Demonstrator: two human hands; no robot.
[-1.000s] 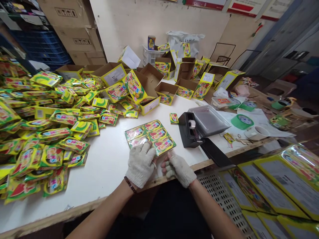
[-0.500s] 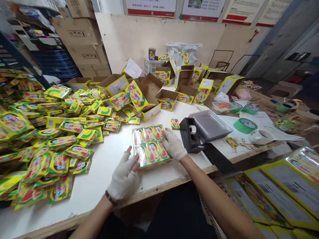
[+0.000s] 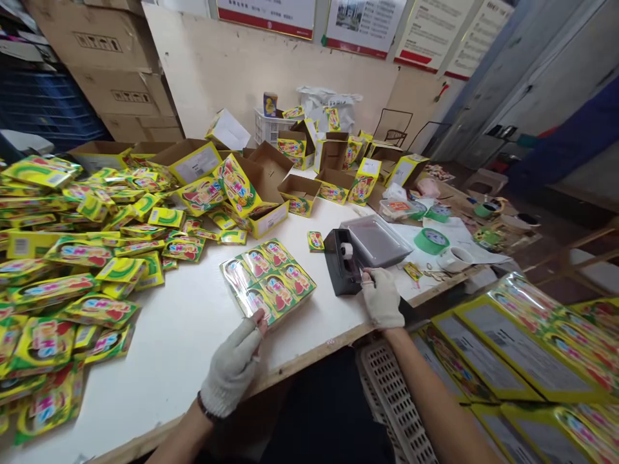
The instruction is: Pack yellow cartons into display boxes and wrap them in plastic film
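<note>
On the near desk, my left hand pins the wrapped packet bundle steady by its corner. My right hand pinches tape at the black dispenser.

White table, sachet pile, open cartons, tape dispenser

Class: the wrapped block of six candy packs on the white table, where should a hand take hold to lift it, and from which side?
Probably by the two long edges of the wrapped block, from above: it lies flat, the left hand covers only its near corner.
</note>
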